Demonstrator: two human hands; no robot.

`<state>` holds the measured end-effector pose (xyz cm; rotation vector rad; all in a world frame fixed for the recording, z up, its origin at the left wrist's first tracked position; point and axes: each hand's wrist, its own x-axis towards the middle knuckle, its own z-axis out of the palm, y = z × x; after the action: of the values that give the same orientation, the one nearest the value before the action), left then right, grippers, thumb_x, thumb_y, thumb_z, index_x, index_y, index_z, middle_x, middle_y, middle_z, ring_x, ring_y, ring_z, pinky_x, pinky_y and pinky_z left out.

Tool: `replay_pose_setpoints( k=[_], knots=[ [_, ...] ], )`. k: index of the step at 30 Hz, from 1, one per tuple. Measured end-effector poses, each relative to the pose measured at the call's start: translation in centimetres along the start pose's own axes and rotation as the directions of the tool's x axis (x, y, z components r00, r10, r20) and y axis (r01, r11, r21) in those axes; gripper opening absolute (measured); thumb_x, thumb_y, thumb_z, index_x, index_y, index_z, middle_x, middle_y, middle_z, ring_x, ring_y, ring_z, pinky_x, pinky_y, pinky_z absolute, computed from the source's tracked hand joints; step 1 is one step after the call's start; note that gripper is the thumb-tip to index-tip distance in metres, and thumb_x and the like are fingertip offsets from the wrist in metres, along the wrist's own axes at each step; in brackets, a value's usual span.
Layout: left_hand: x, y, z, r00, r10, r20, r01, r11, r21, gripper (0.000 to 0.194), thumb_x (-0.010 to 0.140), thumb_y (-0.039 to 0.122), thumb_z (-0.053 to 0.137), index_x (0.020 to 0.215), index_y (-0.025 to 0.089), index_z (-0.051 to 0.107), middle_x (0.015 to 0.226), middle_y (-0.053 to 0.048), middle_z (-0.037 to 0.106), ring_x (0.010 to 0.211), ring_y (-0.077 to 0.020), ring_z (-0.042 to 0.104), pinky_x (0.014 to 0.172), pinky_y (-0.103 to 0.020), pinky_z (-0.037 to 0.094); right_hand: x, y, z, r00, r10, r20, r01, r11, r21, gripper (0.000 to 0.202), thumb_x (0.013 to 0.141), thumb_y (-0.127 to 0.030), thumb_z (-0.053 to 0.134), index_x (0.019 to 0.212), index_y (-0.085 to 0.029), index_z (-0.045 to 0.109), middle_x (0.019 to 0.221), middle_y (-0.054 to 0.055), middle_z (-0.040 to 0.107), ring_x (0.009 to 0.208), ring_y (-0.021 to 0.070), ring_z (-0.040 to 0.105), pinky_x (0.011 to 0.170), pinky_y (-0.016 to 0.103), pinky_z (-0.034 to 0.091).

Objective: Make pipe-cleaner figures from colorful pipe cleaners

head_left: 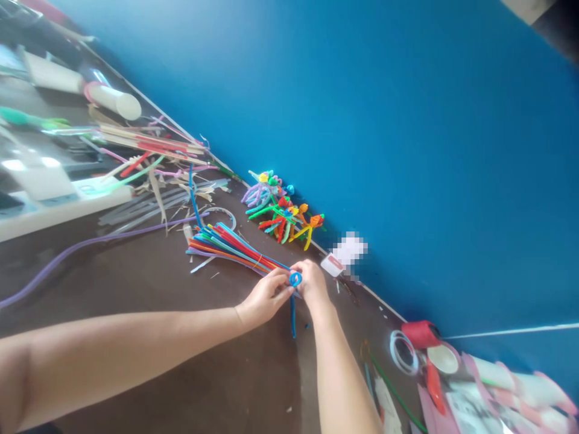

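Head view looks down a dark brown desk [149,289] whose far edge runs slantwise against a blue wall [407,132]. Bare surface lies open on the near side, under and beside the forearms. The far stretch is crowded: strips and sticks [149,147] lie along the far edge, and a purple cord [90,244] runs across the top from there toward the middle. A bundle of coloured pipe cleaners [230,244] lies just beyond the hands, and small pipe-cleaner figures [283,208] stand against the wall at the far edge. Toward the other end sit a tape ring [402,352] and a red roll [420,333].

Both hands meet near the middle of the desk, close to the far edge. The left hand [265,298] pinches a blue pipe cleaner [294,295] with thumb and fingertips closed on it beside its small coiled loop. The right hand [312,283] is closed on the loop from the other side. The straight tail hangs down between the wrists toward the desk.
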<state>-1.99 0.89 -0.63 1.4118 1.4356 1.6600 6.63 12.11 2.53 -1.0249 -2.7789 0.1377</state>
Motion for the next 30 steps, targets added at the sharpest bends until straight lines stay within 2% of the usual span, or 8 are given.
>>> replay_pose_setpoints(
  k=[5,11,15,18,23,26,28,30],
  knots=[
    [0.1,-0.5,0.3,0.992,-0.124,0.027,0.124,0.992,0.013,0.018,0.075,0.028,0.048,0.076,0.014,0.058,0.075,-0.004,0.057,0.070,-0.0149,0.051,0.065,-0.024,0.040,-2.1,-0.1,-1.6,0.996,-0.007,-0.086,0.000,0.997,-0.079,0.014,0.075,-0.015,0.045,0.073,-0.020,0.058,0.076,0.004,0.058,0.074,0.0166,0.051,0.064,0.024,0.035],
    [0.0,-0.9,0.4,0.971,-0.229,0.067,0.234,0.969,-0.080,0.025,0.076,0.034,0.045,0.078,0.013,0.057,0.057,0.002,0.050,0.055,-0.0112,0.047,0.052,-0.020,0.035,-5.9,1.9,-3.4,0.986,0.080,-0.146,-0.097,0.989,-0.116,0.015,0.078,-0.014,0.040,0.074,-0.020,0.053,0.075,0.003,0.058,0.073,0.0158,0.053,0.065,0.024,0.036],
    [0.1,-1.2,0.6,0.973,-0.227,0.033,0.230,0.962,-0.147,0.023,0.073,0.036,0.049,0.073,0.013,0.056,0.063,0.000,0.053,0.061,-0.0126,0.050,0.056,-0.021,0.038,-9.6,4.1,-4.7,0.964,0.236,-0.123,-0.246,0.967,-0.067,0.016,0.076,-0.017,0.039,0.073,-0.020,0.054,0.075,0.003,0.060,0.072,0.0168,0.056,0.064,0.025,0.038],
    [0.1,-1.4,0.8,0.966,-0.258,0.024,0.257,0.942,-0.217,0.025,0.070,0.035,0.053,0.080,0.013,0.057,0.071,-0.003,0.058,0.070,-0.0160,0.055,0.064,-0.024,0.042,-12.9,6.0,-5.8,0.894,0.416,-0.168,-0.418,0.908,0.027,0.016,0.076,-0.024,0.040,0.078,-0.020,0.056,0.078,0.004,0.063,0.075,0.0193,0.058,0.067,0.028,0.040],
    [0.2,-1.6,0.9,0.973,-0.229,0.024,0.226,0.930,-0.289,0.035,0.072,0.035,0.053,0.100,0.014,0.057,0.093,-0.008,0.060,0.087,-0.0203,0.055,0.077,-0.031,0.043,-17.3,7.9,-7.0,0.693,0.680,-0.242,-0.623,0.732,0.275,0.017,0.069,-0.034,0.049,0.073,-0.020,0.056,0.072,0.004,0.064,0.071,0.0224,0.059,0.066,0.032,0.041],
    [0.2,-1.3,0.7,0.979,-0.203,-0.001,0.193,0.934,-0.302,0.035,0.071,0.036,0.054,0.098,0.015,0.059,0.109,-0.010,0.054,0.097,-0.0220,0.052,0.081,-0.032,0.042,-18.3,6.4,-6.5,0.599,0.780,-0.181,-0.503,0.542,0.673,0.020,0.066,-0.035,0.055,0.078,-0.018,0.054,0.065,0.002,0.062,0.063,0.0187,0.060,0.066,0.031,0.044],
    [0.3,-0.9,0.6,0.975,-0.222,-0.014,0.205,0.920,-0.334,0.036,0.069,0.037,0.055,0.098,0.015,0.058,0.114,-0.010,0.051,0.098,-0.0220,0.051,0.082,-0.032,0.042,-18.6,4.6,-5.5,0.642,0.766,-0.034,-0.353,0.334,0.874,0.023,0.067,-0.037,0.056,0.080,-0.017,0.052,0.062,0.000,0.060,0.056,0.0158,0.059,0.060,0.029,0.046],
    [0.4,-0.5,0.5,0.968,-0.250,-0.011,0.227,0.897,-0.378,0.037,0.068,0.038,0.056,0.097,0.013,0.057,0.109,-0.010,0.054,0.095,-0.0207,0.052,0.082,-0.032,0.041,-18.8,2.9,-4.0,0.698,0.707,0.113,-0.344,0.194,0.919,0.022,0.068,-0.037,0.057,0.077,-0.017,0.052,0.067,0.002,0.062,0.059,0.0157,0.060,0.058,0.028,0.047]
  ],
)
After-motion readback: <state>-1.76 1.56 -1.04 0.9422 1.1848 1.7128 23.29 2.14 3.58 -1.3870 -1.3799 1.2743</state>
